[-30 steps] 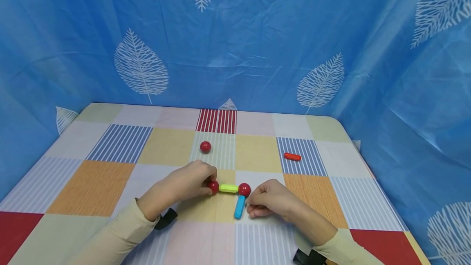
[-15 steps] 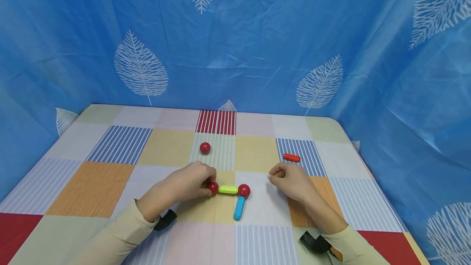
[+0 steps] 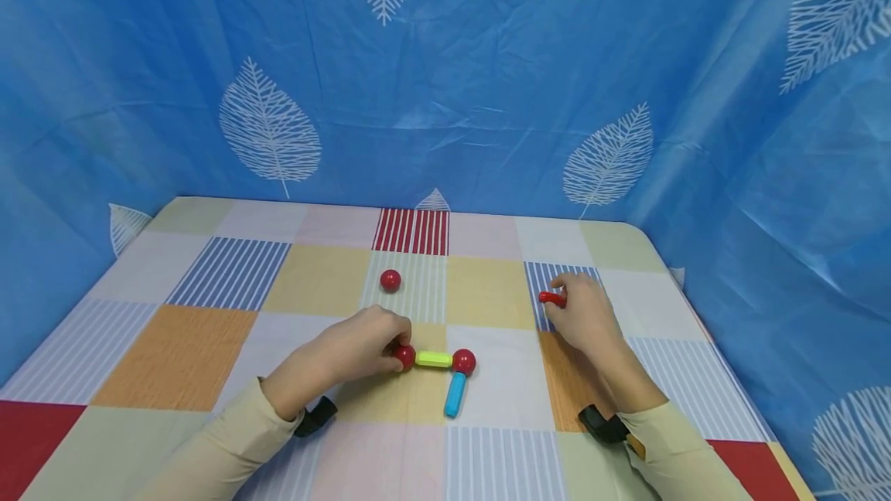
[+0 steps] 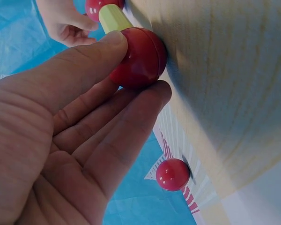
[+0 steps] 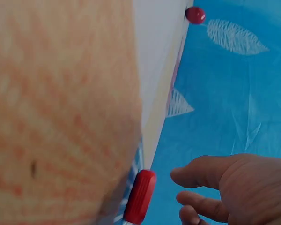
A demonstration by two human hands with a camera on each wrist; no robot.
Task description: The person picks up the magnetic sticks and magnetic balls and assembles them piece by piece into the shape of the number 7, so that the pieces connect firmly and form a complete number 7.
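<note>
In the head view my left hand [image 3: 362, 342] pinches a red ball [image 4: 143, 58] between thumb and fingers. That ball meets one end of a yellow-green rod [image 3: 435, 359]; a second red ball [image 3: 463, 362] sits at its other end. From this second ball a blue rod [image 3: 455, 396] extends toward me on the cloth. Farther right, my right hand [image 3: 586, 314] is at a short red rod [image 3: 552, 298], covering its right end in the head view. The right wrist view shows the red rod [image 5: 140, 197] just apart from the thumb, fingers loosely bent.
A loose red ball [image 3: 390, 281] lies beyond my left hand. The table wears a patchwork cloth [image 3: 376, 458]. Blue curtains [image 3: 445, 83] with white leaf prints stand behind the table and at both sides.
My right hand has moved away from the blue rod, going right and farther back to the red rod. My left hand keeps its hold on the red ball in the same place.
</note>
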